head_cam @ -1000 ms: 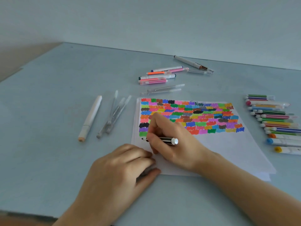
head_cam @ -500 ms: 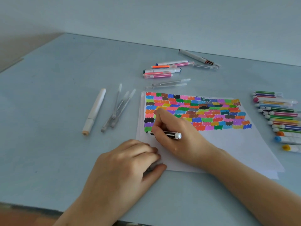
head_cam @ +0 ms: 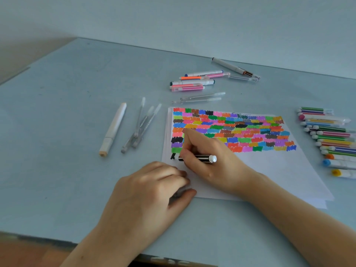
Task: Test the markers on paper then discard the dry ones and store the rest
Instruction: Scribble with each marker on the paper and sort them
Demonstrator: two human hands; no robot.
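- You see a soft, even daylight over the whole table (head_cam: 57, 112), with a cool blue-grey tone.
- The shadows are weak. Under your left hand (head_cam: 148, 191) there is a small dark shadow between the thumb and the fingers, and your right hand (head_cam: 208, 157) gives only a faint one on the paper (head_cam: 269, 170).
- No strong glare shows; the table top has a pale sheen near its far edge.
- The picture is a little soft overall, and fine details look smeared, for example the clear pens (head_cam: 140, 126).
- The wide lens bends the far table edge, and the markers at the right border (head_cam: 331, 139) are stretched and cut.
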